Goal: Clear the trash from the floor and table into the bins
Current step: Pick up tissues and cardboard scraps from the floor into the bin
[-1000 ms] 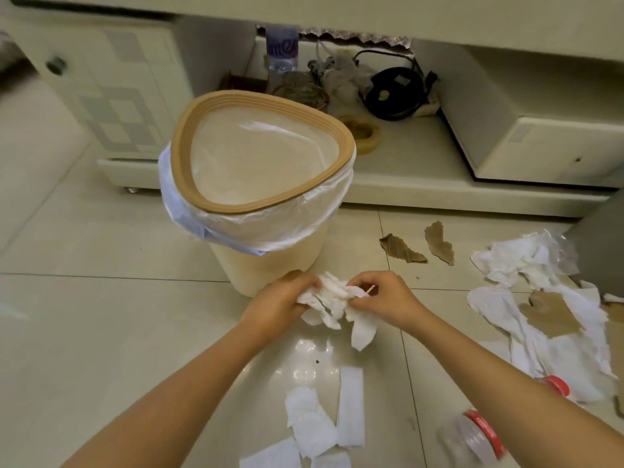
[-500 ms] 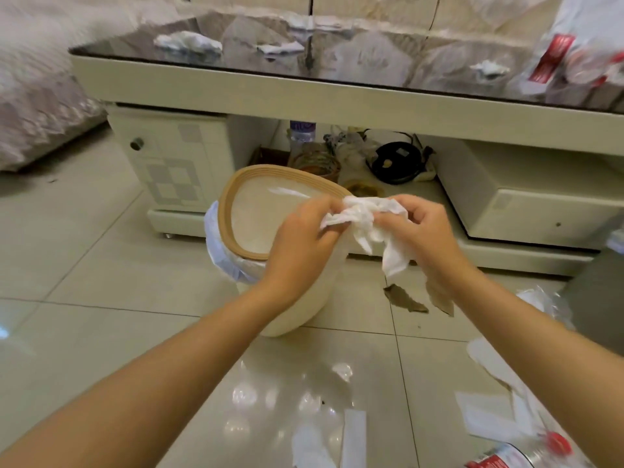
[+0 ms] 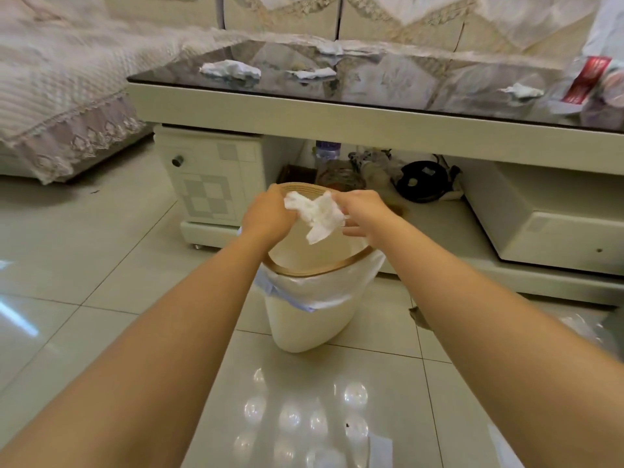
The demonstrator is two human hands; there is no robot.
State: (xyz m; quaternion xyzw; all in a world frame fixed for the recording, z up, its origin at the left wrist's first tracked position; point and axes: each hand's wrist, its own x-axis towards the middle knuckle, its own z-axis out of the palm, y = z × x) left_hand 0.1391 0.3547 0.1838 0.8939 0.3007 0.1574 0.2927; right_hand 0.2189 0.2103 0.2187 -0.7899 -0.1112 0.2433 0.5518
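Observation:
A crumpled white tissue wad hangs directly over the opening of a cream bin with a wood-coloured rim and a clear plastic liner. My left hand grips the wad's left side with curled fingers. Pinching its right side is my right hand, lower fingers loosely extended. More crumpled tissues lie on the dark glass table top, with one at the far right. A plastic bottle with a red label lies at the table's right edge.
The bin stands on the tiled floor against the table's lower shelf, which holds a bottle, cables and a black round object. A cardboard scrap lies right of the bin. White paper shows at the bottom. A covered sofa is at the left.
Both hands have carried the tissue wad up from near the floor to above the bin's opening. My view has risen, so the table top now shows.

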